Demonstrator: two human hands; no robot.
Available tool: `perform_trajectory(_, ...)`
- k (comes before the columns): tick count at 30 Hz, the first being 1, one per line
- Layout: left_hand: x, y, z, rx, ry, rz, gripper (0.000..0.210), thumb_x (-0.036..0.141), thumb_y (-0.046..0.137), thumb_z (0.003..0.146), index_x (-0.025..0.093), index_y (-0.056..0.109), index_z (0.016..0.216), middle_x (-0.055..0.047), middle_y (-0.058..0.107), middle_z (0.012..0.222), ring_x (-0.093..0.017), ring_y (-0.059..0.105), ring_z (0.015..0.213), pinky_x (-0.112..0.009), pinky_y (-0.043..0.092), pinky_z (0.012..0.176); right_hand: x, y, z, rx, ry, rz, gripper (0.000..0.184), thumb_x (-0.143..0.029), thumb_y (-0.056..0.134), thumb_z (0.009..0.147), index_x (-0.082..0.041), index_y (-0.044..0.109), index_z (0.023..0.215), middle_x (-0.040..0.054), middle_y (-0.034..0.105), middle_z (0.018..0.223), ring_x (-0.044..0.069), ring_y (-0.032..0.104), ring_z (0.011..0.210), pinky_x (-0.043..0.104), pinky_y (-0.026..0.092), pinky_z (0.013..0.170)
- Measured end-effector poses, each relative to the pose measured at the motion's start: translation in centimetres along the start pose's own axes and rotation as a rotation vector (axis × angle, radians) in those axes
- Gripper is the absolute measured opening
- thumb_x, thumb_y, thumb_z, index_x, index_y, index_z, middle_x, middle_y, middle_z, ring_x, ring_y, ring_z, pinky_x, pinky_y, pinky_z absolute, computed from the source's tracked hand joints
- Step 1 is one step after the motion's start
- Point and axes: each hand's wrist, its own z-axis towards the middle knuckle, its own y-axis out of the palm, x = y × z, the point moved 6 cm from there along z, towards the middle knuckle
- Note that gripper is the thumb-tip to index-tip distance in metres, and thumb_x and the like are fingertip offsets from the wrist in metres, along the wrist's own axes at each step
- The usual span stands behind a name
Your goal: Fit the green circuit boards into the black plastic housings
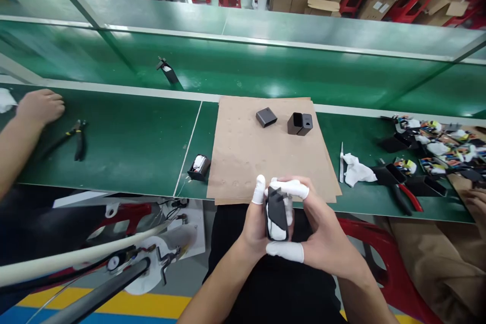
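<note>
Both my hands hold a small black box-shaped housing (280,212) with white material inside, just in front of the bench edge above my lap. My left hand (250,228) grips its left side, with a white finger cot on the raised thumb. From the right, my right hand (326,235) holds it between a thumb and fingers; white finger cots show there too. Beyond them, brown paper (243,152) bears a dark grey case (266,117) and a pair of dark open cases (295,124) standing together. Left of the paper lies a similar black unit (199,167) with a white top.
Pliers (79,142) lie at left near another person's hand (40,106). At right are tweezers (341,162), a crumpled white cloth (357,169), red-and-black-handled pliers (408,200) and piled electronic assemblies (436,147). A black part (169,72) stands behind the bench's white strip.
</note>
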Motion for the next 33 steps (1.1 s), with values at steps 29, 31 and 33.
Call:
perform_trajectory(29,-1.2,3.3,-8.0,0.043,0.398,0.298,0.051,0.070,0.070,0.097,0.019,0.074,0.093,-0.002,0.062,0.091,-0.016,0.057,0.083,-0.027,0.050,0.081,-8.4,-3.1,-9.3,0.266,-0.369,0.134,0.057,-0.035,0.100,0.078,-0.025,0.076,0.130,0.0106,0.076,0.116,0.031,0.073,0.104,0.044,0.064,0.086)
perform_trajectory(31,-1.1,3.6,-8.3,0.041,0.417,0.332,0.050,0.069,0.068,0.099,0.020,0.074,0.094,-0.002,0.062,0.092,-0.017,0.058,0.088,-0.027,0.050,0.085,-8.4,-2.9,-9.3,0.259,-0.363,0.117,0.059,-0.031,0.100,0.078,-0.025,0.075,0.131,0.0104,0.076,0.116,0.030,0.073,0.103,0.043,0.064,0.087)
perform_trajectory(33,-1.2,3.7,-8.5,0.038,0.421,0.351,0.049,0.069,0.067,0.099,0.020,0.073,0.093,-0.003,0.062,0.092,-0.018,0.058,0.089,-0.028,0.050,0.086,-8.4,-2.9,-9.2,0.261,-0.359,0.088,0.060,-0.030,0.101,0.076,-0.026,0.075,0.130,0.0095,0.076,0.114,0.029,0.073,0.102,0.042,0.064,0.086)
